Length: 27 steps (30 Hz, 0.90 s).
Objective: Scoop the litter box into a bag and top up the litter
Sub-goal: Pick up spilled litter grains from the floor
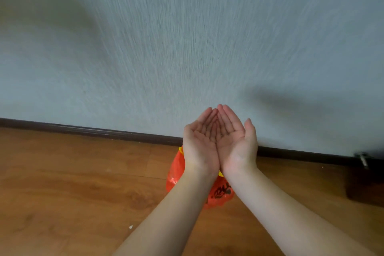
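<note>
Down on the wooden floor [72,172], a small white speck [131,227] lies at the left, near the person's left forearm. Further right, an orange plastic bag [175,169] with dark print sits on the boards close to the dark skirting board [93,132], mostly hidden under the wrists. Above it the left hand [200,143] and right hand [233,141] are cupped together palms up, edges touching, fingers relaxed, gripping nothing. At the far right stands a dark wooden block [365,183].
</note>
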Each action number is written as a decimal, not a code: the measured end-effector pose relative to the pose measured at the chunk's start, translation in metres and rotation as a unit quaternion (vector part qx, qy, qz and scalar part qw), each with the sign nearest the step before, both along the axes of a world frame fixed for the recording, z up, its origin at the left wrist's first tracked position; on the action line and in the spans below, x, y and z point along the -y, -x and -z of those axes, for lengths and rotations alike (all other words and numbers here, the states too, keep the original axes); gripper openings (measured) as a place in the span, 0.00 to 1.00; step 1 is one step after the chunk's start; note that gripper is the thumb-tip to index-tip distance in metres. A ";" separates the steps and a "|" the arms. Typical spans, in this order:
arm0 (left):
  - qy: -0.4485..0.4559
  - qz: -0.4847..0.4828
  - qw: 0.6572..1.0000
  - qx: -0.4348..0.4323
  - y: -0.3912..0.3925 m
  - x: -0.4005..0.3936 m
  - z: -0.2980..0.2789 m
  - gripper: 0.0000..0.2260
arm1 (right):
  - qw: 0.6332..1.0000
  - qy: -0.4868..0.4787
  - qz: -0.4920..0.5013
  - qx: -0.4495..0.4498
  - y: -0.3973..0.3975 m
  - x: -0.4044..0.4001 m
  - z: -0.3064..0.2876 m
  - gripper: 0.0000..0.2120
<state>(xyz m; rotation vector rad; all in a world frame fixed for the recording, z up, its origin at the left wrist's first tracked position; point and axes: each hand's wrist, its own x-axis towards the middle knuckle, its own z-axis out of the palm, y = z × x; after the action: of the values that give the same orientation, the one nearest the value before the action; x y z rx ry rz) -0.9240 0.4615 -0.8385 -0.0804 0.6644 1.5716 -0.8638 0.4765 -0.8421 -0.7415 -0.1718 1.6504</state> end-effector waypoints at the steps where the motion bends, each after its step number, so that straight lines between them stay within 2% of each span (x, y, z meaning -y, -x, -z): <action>1: 0.001 -0.002 1.000 -0.005 0.001 -0.002 0.010 0.20 | 1.000 0.001 -0.002 0.000 0.002 -0.003 0.011 0.28; 7: 0.019 -0.015 1.000 -0.009 -0.004 -0.009 0.061 0.20 | 1.000 0.008 -0.010 0.005 -0.002 -0.009 0.062 0.28; 17: 0.073 -0.005 0.997 -0.022 -0.014 -0.006 0.112 0.19 | 0.999 0.024 -0.001 0.023 -0.007 -0.006 0.122 0.30; 27: 0.118 0.036 0.984 -0.127 -0.006 -0.003 0.152 0.19 | 0.983 0.039 -0.033 0.176 -0.010 -0.005 0.163 0.28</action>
<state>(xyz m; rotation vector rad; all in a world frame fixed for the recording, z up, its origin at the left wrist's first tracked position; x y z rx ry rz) -0.9179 0.4643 -0.9909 -0.0323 1.0417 1.4410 -0.8542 0.4811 -1.0051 -1.0961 -0.3867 1.5834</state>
